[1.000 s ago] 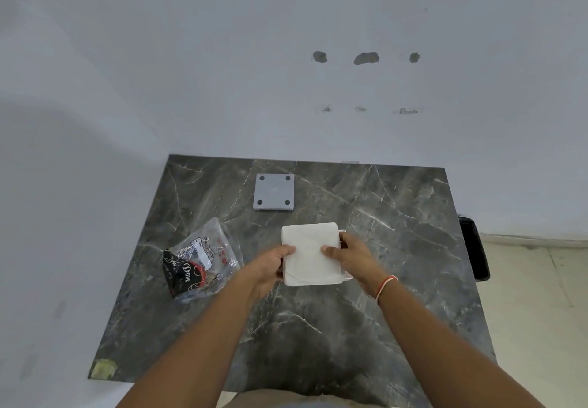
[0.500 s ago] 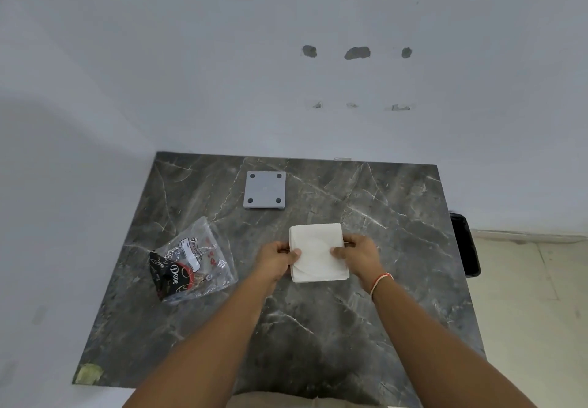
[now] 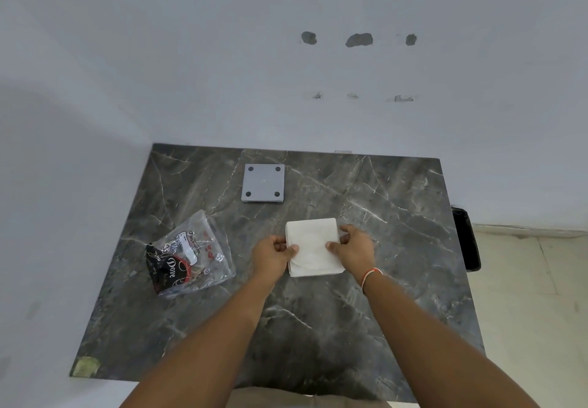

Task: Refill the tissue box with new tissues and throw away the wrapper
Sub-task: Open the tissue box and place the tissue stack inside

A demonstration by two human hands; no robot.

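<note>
A white stack of tissues [image 3: 313, 247] sits in the middle of the dark marble table [image 3: 397, 232]. My left hand [image 3: 272, 256] grips its left edge and my right hand [image 3: 353, 250] grips its right edge, thumbs on top. Whether a box lies under the stack is hidden. The clear plastic wrapper [image 3: 187, 255] with black and red print lies crumpled on the table to the left, apart from my hands. A grey square piece [image 3: 263, 183] with four dark round feet lies flat behind the stack, near the wall.
A black bin [image 3: 466, 239] stands on the floor just off the table's right edge. White walls close the far and left sides. A yellowish patch [image 3: 84, 367] marks the near left corner.
Both hands and the tissue stack have hardly moved on the table. My left thumb has come up onto the stack's left edge. The camera has shifted a little.
</note>
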